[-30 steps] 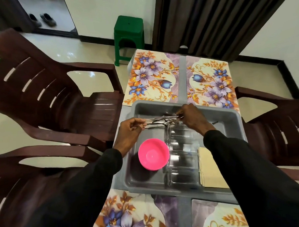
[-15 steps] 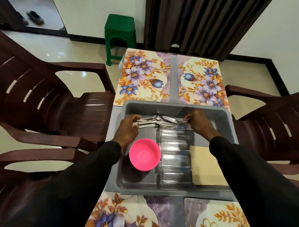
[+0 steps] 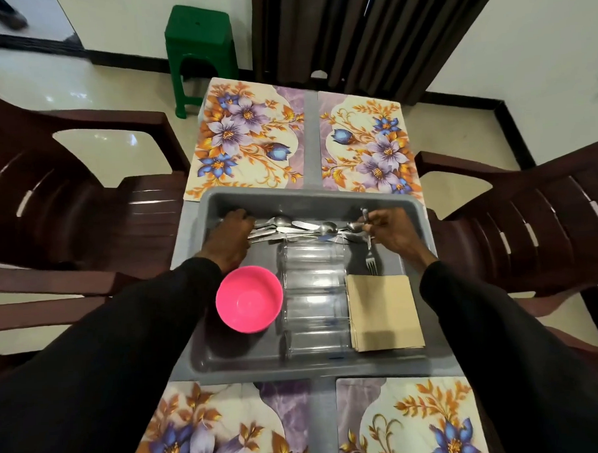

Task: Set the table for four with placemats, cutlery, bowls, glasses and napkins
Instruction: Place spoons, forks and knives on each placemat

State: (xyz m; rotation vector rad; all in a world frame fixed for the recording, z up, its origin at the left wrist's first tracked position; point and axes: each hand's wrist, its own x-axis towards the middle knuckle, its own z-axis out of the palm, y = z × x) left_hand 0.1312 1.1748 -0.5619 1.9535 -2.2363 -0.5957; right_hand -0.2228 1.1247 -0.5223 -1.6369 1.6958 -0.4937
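A grey plastic tub [image 3: 417, 211] stands mid-table between floral placemats, two far ones [image 3: 249, 139] [image 3: 369, 144] and two near ones [image 3: 210, 432] [image 3: 412, 423]. Inside it lie a pile of spoons and knives [image 3: 301, 228] along the far wall, a pink bowl [image 3: 248, 298], several clear glasses on their sides [image 3: 314, 294] and a stack of tan napkins [image 3: 383, 311]. My left hand [image 3: 231, 238] grips the handle ends of the cutlery pile. My right hand [image 3: 390, 231] pinches a fork [image 3: 370, 254] by its handle, tines hanging down above the napkins.
Dark brown plastic chairs flank the table on the left [image 3: 67, 202] and right [image 3: 544, 215]. A green plastic stool [image 3: 199, 49] stands beyond the far table end, next to a dark curtain [image 3: 368, 31].
My right hand has drawn a fork out of the cutlery pile and moved right with it. My left hand has shifted left along the handles. The camera has tilted further down.
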